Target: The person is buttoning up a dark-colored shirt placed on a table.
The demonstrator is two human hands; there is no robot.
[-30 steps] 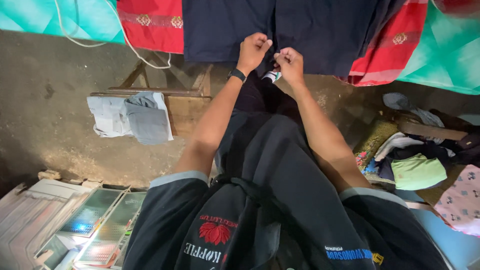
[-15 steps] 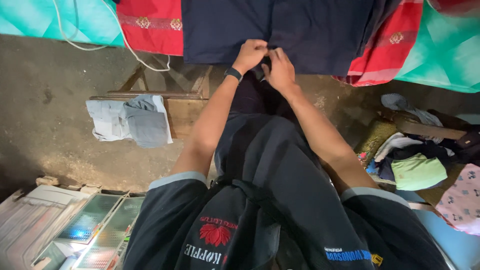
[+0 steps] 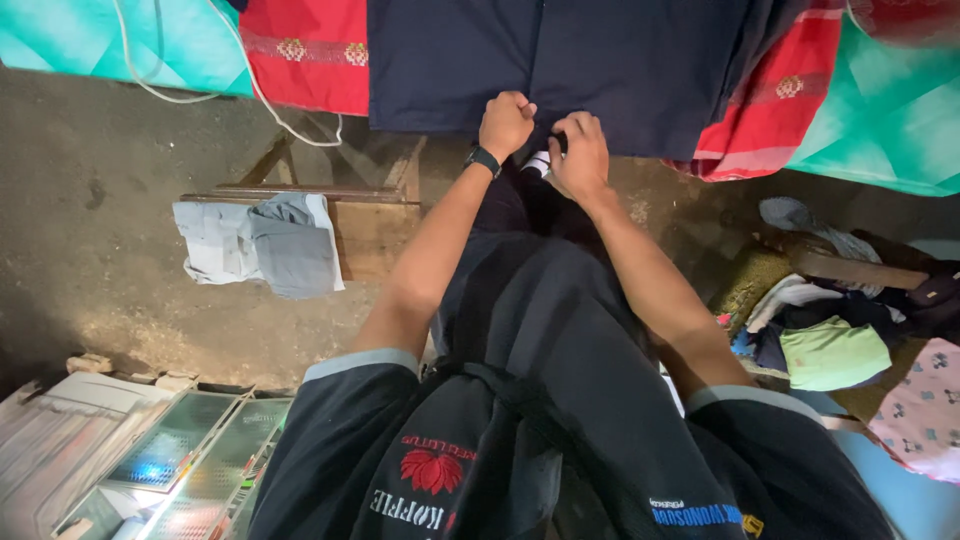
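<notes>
A dark navy garment (image 3: 600,60) lies spread over red (image 3: 300,50) and teal (image 3: 890,110) cloths on a raised surface in front of me. My left hand (image 3: 505,123) is closed on the garment's near hem. My right hand (image 3: 577,155) pinches the same hem just to the right, the two hands almost touching. A black watch sits on my left wrist. A small white piece shows under my right hand; what it is stays unclear.
A wooden stool (image 3: 350,205) with grey folded clothes (image 3: 260,240) stands to the left on the concrete floor. A pile of mixed clothes (image 3: 835,330) lies at the right. Glass-topped boxes (image 3: 170,450) sit at the lower left. A white cord (image 3: 200,90) hangs at the upper left.
Both hands stayed at the navy garment's hem, shifting slightly along it; the right hand's fingers, flat half a second ago, are curled into a pinch again.
</notes>
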